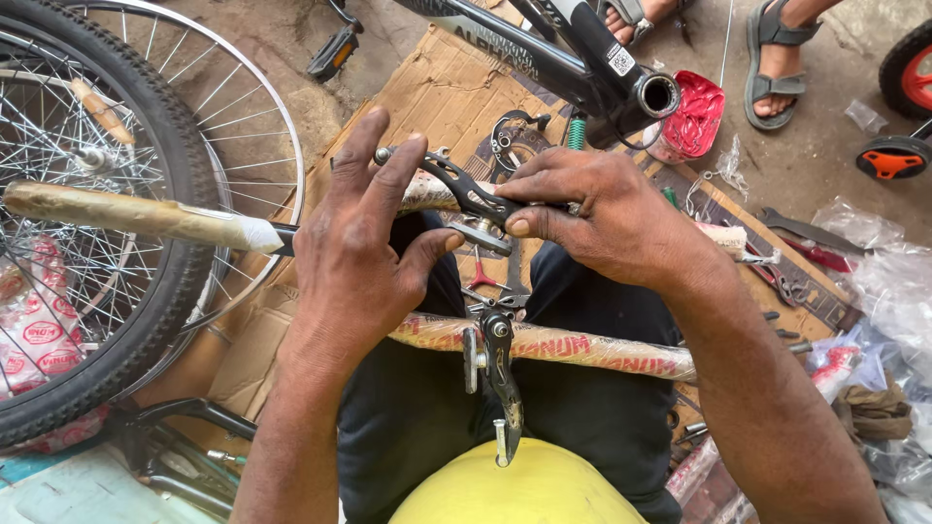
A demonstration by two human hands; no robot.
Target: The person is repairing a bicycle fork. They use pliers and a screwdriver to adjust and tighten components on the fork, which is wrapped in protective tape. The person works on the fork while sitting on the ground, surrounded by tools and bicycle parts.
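Nearest to us, below both hands, a second brake lever already sits clamped on the paper-wrapped handlebar lying across our lap. Above it, our left hand has its fingers stretched up behind the other wrapped bar end, thumb hooked under, steadying the black brake lever we are fitting. Our right hand closes from the other side, thumb and forefinger pinching the lever's clamp end against the bar.

To do this well, we judge that the left hand should hold the bar firm while the right squares the clamp on the tube, so that it does not bind on the wrapping.

Just beyond the hands, red-handled pliers lie on the cardboard sheet. Left of our left hand stands a spoked bicycle wheel. Beyond our right hand rests the black bicycle frame, with a red plastic bag beside it, and farther still another person's sandalled foot.
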